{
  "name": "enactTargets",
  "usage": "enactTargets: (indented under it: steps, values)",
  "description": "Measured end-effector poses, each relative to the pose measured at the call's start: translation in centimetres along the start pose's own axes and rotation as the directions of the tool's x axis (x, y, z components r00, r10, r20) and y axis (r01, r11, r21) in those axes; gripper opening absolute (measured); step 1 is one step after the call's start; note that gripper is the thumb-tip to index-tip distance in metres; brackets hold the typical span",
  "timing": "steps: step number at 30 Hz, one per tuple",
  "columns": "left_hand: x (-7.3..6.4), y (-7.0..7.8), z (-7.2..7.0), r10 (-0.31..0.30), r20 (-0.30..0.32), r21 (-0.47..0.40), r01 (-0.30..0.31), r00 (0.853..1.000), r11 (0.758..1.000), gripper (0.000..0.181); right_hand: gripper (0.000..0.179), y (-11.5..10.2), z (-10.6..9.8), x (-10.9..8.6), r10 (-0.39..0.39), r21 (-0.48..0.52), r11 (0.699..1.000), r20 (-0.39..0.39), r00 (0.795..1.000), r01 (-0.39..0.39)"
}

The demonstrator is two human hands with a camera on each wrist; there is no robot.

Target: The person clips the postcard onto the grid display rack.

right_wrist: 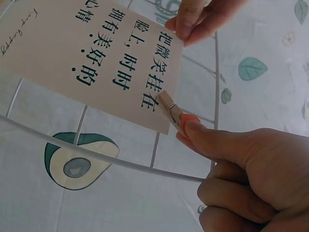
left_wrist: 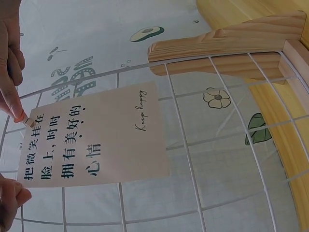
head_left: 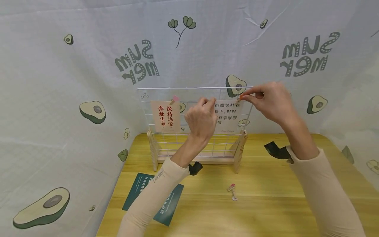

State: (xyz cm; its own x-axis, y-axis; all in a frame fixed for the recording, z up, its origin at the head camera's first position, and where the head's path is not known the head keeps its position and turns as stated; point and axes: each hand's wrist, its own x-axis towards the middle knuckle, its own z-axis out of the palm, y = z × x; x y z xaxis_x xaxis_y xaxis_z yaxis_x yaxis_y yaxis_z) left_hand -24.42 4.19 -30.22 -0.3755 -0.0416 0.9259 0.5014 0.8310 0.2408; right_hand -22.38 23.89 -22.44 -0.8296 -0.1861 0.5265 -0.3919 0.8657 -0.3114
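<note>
A pale card with dark printed characters lies against the white wire grid, right of its middle. My left hand pinches this card by its upper left corner. Between thumb and forefinger, my right hand pinches a small wooden clothespin with an orange end. The clothespin's tip overlaps the card's upper right corner. On the grid's left side hangs another card with red characters, held by a clothespin with a pink heart.
Wooden feet carry the grid on the yellow wood-grain table. Dark green cards lie at the front left, partly under my left sleeve. Small clothespins lie in front of the rack. A patterned white cloth hangs behind.
</note>
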Motion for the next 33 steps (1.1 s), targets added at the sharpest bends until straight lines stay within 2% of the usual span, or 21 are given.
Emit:
enactTargets:
  steps: [3, 6, 10, 13, 15, 18, 21, 24, 27, 29, 30, 33]
  values:
    - [-0.1, 0.1, -0.1, 0.006, 0.007, 0.031, -0.006, 1.0, 1.0, 0.024, 0.01, 0.0, -0.1, -0.1, 0.009, 0.002, 1.0, 0.006, 1.0, -0.009]
    - [-0.1, -0.1, -0.3, -0.016, 0.019, 0.008, 0.016, 1.0, 1.0, 0.018, 0.013, 0.1, 0.0, -0.3, 0.006, 0.036, 0.999, 0.006, 1.0, -0.007]
    - [-0.5, -0.6, -0.8, -0.057, 0.047, -0.105, 0.062, 0.997, 0.993, 0.013, 0.022, 0.4, 0.2, -1.2, -0.003, 0.133, 0.991, -0.053, 0.999, 0.01]
    - [-1.3, -1.1, -1.6, -0.067, 0.086, -0.171, 0.081, 0.994, 0.982, 0.021, 0.027, 1.0, 0.7, -2.8, 0.045, 0.23, 0.973, -0.106, 0.993, -0.02]
    - [-2.2, -1.5, -2.4, -0.066, 0.12, -0.2, 0.09, 0.991, 0.976, 0.027, 0.028, 1.5, 1.6, -4.2, 0.091, 0.312, 0.949, -0.13, 0.987, -0.046]
    - [-3.9, -2.4, -3.7, -0.066, 0.173, -0.246, 0.108, 0.983, 0.963, 0.032, 0.029, 2.4, 3.5, -6.7, 0.17, 0.44, 0.892, -0.108, 0.98, -0.107]
    - [-5.9, -3.4, -4.8, -0.069, 0.214, -0.31, 0.135, 0.974, 0.941, 0.031, 0.033, 3.5, 6.0, -9.5, 0.249, 0.537, 0.822, -0.036, 0.968, -0.191]
    - [-8.2, -4.5, -6.0, -0.071, 0.262, -0.352, 0.164, 0.962, 0.922, 0.028, 0.037, 4.4, 8.7, -12.6, 0.315, 0.586, 0.756, 0.063, 0.947, -0.291]
    - [-10.7, -5.9, -7.1, -0.072, 0.339, -0.351, 0.197, 0.938, 0.915, 0.025, 0.041, 5.2, 11.4, -15.9, 0.379, 0.596, 0.691, 0.184, 0.907, -0.41]
    - [-12.4, -7.2, -7.7, -0.078, 0.409, -0.342, 0.231, 0.909, 0.911, 0.025, 0.045, 5.7, 13.0, -18.2, 0.416, 0.568, 0.655, 0.279, 0.865, -0.498]
    - [-13.2, -8.0, -8.1, -0.084, 0.448, -0.341, 0.257, 0.89, 0.904, 0.024, 0.046, 5.9, 13.7, -19.4, 0.435, 0.548, 0.636, 0.327, 0.839, -0.543]
    - [-15.0, -10.5, -9.0, -0.121, 0.564, -0.285, 0.33, 0.817, 0.9, 0.026, 0.048, 6.4, 15.4, -22.6, 0.471, 0.471, 0.603, 0.441, 0.764, -0.644]
